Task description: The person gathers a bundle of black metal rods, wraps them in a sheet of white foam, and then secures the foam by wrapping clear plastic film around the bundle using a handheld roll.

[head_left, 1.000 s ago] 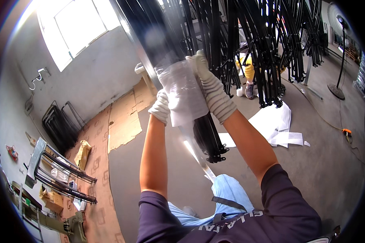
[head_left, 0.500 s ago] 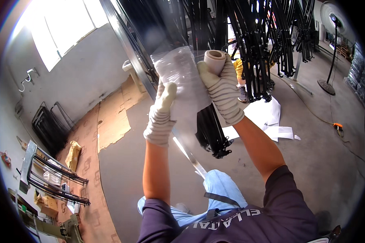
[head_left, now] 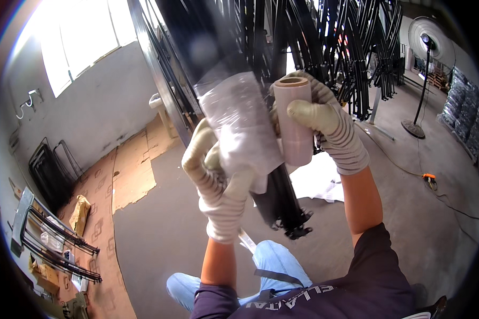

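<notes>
A bundle of black metal tubes (head_left: 285, 199) hangs before me, its lower end bare. White sheeting under clear film forms a sleeve (head_left: 242, 127) around it higher up. My left hand (head_left: 218, 194), in a striped work glove, is closed on the sleeve's lower left side, thumb in front. In my gloved right hand (head_left: 332, 125) is a roll of clear stretch film (head_left: 297, 127), held upright just right of the sleeve. The thumb crosses its front, and the other fingers are mostly hidden behind it.
More black tube frames (head_left: 351, 58) hang behind the bundle. White sheets (head_left: 316, 178) lie on the floor beyond. To the right stand a pedestal fan (head_left: 424, 80) and a cable with an orange connector (head_left: 429, 176). Flattened cardboard (head_left: 135, 181) covers floor at left, near stacked black frames (head_left: 48, 170).
The film roll has come round from behind the sleeve's top right to its right side, now upright. My left hand has shifted lower on the sleeve. The view has turned slightly right.
</notes>
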{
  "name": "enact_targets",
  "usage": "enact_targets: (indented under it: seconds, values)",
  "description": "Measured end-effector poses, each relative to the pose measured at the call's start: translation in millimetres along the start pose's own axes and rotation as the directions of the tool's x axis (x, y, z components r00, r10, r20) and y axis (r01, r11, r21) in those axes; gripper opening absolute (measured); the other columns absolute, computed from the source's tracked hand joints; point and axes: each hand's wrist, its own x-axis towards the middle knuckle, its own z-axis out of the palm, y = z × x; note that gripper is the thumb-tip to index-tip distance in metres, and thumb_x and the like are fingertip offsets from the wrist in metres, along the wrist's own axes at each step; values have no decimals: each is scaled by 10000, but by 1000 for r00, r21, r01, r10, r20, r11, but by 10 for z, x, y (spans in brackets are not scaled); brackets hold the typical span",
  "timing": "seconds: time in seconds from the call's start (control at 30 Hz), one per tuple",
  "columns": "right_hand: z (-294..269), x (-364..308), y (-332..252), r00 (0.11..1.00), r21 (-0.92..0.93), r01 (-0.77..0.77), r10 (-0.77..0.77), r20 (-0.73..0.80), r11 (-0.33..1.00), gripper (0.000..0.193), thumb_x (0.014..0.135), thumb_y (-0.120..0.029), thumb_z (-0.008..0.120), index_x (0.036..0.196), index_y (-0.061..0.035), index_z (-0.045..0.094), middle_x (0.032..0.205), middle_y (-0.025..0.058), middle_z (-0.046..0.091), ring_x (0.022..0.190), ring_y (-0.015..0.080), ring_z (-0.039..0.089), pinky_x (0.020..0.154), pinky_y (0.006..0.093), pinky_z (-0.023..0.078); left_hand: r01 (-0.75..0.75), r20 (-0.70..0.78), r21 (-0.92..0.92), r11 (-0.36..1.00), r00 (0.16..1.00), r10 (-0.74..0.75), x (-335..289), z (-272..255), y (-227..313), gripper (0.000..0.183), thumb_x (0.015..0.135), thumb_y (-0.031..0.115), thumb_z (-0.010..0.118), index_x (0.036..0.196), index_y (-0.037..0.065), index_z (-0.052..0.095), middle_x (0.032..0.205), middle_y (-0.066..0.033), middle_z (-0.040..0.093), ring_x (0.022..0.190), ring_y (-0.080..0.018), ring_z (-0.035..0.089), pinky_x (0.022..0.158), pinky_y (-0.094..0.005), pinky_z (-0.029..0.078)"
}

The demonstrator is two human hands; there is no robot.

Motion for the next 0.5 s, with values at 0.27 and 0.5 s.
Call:
enact_targets:
  seconds: [0.27,0.5]
  values:
    - [511,-91,404,963,-91,-198,176,-204,976,489,706,-107,648,1125,-63,402,976,71,517,873,164,544,792,310,482,-5,-189,401,916,978,88,-157,-110,-234,406,732,30,635,1105,65,480,1276,-132,405,1196,-241,376,1008,-366,293]
    - [768,-529,333,885,-832,291,-464,46,472,571,704,-215,648,1181,15,434,943,147,500,830,279,555,708,355,495,116,-282,165,979,957,-65,-182,-225,-326,332,783,99,597,1100,36,519,1209,-116,464,1107,-208,456,955,-334,348]
